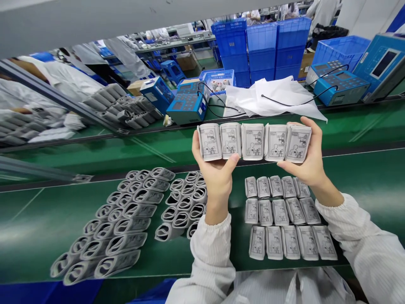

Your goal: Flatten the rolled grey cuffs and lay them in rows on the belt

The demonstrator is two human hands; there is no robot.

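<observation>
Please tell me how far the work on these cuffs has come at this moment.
Looks done: three rows of cuffs with a printed diagram lie on the green belt at right. In hand: the left hand and right hand hold five such cuffs in a row. Left: rows of bare grey rolled cuffs.

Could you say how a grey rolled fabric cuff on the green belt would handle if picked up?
The grey rolled fabric cuff looks hollow, so probably light and easily squashed. Its flattened roll might tip rather than roll on the green belt.
</observation>
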